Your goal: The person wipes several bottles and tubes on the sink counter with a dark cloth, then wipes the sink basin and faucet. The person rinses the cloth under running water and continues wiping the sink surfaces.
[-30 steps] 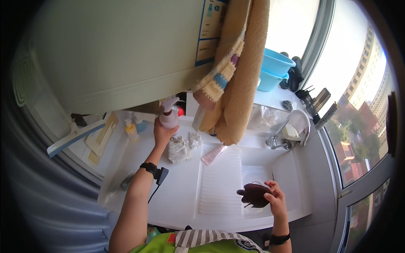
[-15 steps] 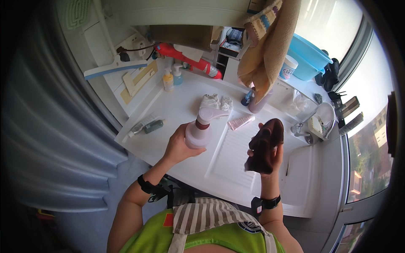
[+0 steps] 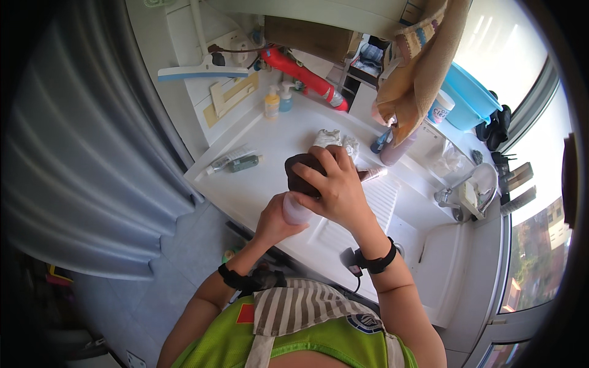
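Half hidden, the bottle [image 3: 297,211] sits clasped in the left hand [image 3: 273,221]; over its top, the right hand [image 3: 342,195] grips the dark cloth [image 3: 299,184].

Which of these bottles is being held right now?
The pale pink bottle in the left hand, its top hidden by the right hand and a dark brown cloth. The other bottles rest on the counter, away from both hands.

The white table [image 3: 288,132] has a ridged panel [image 3: 385,195] beside a basin [image 3: 410,226]. On it, a yellow bottle [image 3: 272,105] and a blue bottle [image 3: 286,100] stand; a green bottle [image 3: 244,163], white cloth [image 3: 326,137] and a pink tube [image 3: 373,173] lie.
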Available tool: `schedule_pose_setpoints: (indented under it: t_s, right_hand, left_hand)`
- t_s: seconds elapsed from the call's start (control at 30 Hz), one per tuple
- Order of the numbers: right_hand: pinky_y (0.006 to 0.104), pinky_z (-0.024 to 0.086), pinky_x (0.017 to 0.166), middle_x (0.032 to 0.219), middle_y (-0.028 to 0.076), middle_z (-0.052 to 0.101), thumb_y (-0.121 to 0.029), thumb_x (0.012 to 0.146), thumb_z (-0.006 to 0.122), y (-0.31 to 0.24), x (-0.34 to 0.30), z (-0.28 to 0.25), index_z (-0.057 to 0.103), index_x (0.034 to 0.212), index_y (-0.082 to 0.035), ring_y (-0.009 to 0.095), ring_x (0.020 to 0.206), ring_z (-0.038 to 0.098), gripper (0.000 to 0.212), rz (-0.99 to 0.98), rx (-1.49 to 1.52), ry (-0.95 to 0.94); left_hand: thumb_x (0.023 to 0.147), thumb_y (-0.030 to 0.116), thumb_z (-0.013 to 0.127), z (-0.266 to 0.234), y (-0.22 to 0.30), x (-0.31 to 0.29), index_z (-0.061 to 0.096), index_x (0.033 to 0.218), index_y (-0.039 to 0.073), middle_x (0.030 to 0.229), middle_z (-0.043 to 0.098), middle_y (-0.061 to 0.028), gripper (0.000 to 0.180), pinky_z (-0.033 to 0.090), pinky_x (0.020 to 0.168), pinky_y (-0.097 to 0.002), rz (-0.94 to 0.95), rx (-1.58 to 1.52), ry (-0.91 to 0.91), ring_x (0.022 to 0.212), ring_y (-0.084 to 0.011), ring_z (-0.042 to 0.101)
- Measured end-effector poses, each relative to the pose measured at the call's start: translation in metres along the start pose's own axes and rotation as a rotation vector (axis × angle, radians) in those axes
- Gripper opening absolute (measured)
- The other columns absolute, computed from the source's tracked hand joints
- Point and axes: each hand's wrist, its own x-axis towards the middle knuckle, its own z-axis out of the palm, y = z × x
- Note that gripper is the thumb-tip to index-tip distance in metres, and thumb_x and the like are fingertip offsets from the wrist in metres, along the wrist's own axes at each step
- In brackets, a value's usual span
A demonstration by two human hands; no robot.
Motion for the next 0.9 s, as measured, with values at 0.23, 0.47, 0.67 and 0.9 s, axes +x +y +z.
schedule_pose_setpoints:
  t_s: [0.23, 0.47, 0.67, 0.9]
  right_hand:
    - [0.0377, 0.053, 0.065, 0.094, 0.012, 0.059, -0.017, 0.073, 0.076, 0.012, -0.014, 0.039, 0.058, 0.108, -0.011, 0.032, 0.073, 0.063, 0.04, 0.178, 0.192, 0.099]
    - [0.0295, 0.049, 0.084, 0.106, 0.009, 0.065, -0.006, 0.083, 0.07, 0.012, -0.032, 0.052, 0.053, 0.118, -0.002, 0.016, 0.094, 0.063, 0.039, 0.69, 0.808, 0.305]
    - [0.0256, 0.051, 0.061, 0.103, 0.01, 0.061, -0.01, 0.089, 0.06, 0.029, -0.044, 0.019, 0.05, 0.119, -0.001, 0.014, 0.073, 0.06, 0.033, 1.144, 1.038, 0.585]
    - [0.0386, 0.047, 0.079, 0.107, 0.009, 0.06, -0.012, 0.061, 0.072, -0.018, -0.032, 0.001, 0.065, 0.095, -0.009, 0.033, 0.093, 0.053, 0.035, 0.227, 0.029, 0.174]
  left_hand:
    - [0.059, 0.022, 0.087, 0.001, -0.006, -0.006, 0.05, 0.122, 0.005, 0.118, 0.057, -0.0155, 0.075, 0.049, 0.09, -0.0418, 0.002, -0.073, 0.025, 0.108, -0.034, 0.059]
    - [0.059, 0.019, 0.087, -0.002, -0.003, -0.011, 0.049, 0.124, 0.006, 0.119, 0.057, -0.0152, 0.076, 0.048, 0.091, -0.0421, -0.013, -0.102, 0.022, 0.11, -0.0338, 0.058]
    - [0.058, 0.02, 0.089, -0.001, 0.0, -0.01, 0.047, 0.123, 0.004, 0.117, 0.058, -0.0145, 0.078, 0.048, 0.089, -0.0405, 0.06, -0.02, 0.061, 0.107, -0.0315, 0.059]
    - [0.059, 0.023, 0.087, 0.005, 0.011, -0.005, 0.045, 0.126, 0.006, 0.119, 0.056, -0.0155, 0.081, 0.049, 0.088, -0.0422, -0.007, 0.048, 0.031, 0.109, -0.0338, 0.057]
